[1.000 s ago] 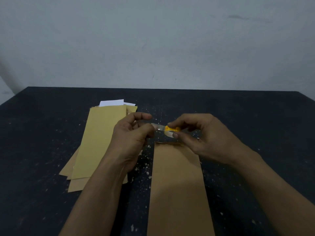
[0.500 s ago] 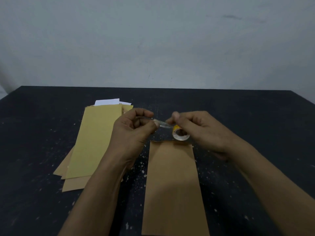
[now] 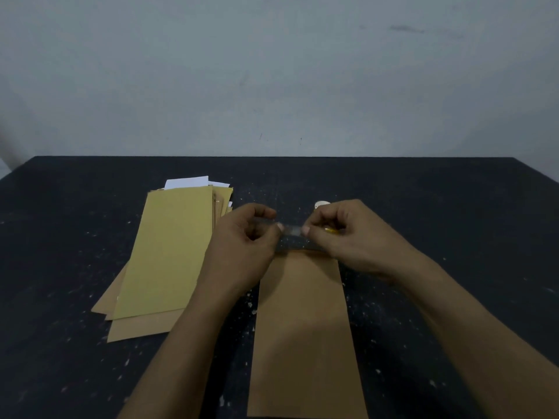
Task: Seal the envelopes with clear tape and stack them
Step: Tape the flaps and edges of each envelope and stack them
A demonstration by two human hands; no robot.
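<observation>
Left hand (image 3: pixel 242 240): curled, thumb and forefinger pinching the loose end of the clear tape strip (image 3: pixel 289 230).
Right hand (image 3: pixel 348 234): closed round the tape roll (image 3: pixel 329 230), thumb clamping the strip's other end.
Change in the roll: half a second ago hanging below the fingers with its ring open to view; now tucked into the palm, only a yellow sliver showing.
Change in the strip: now stretched level between two thumbnails set close together, above the far edge of the front envelope (image 3: pixel 302 328) and apart from the paper.
Pale round edge (image 3: pixel 322 204): behind the right knuckles, perhaps part of the roll; cannot tell.
Front envelope: flat on the dark table (image 3: pixel 453 237), lengthwise toward the person, no tape visible on it.
Stack (image 3: pixel 166 252): to the left, loosely fanned, white sheets (image 3: pixel 186 182) peeking from the far end; unmoved.
Meaning for the task: likely a tear-off grip, a piece about ready to part from the roll and go down over the far end; sealing and stacking of this envelope both left to do.
</observation>
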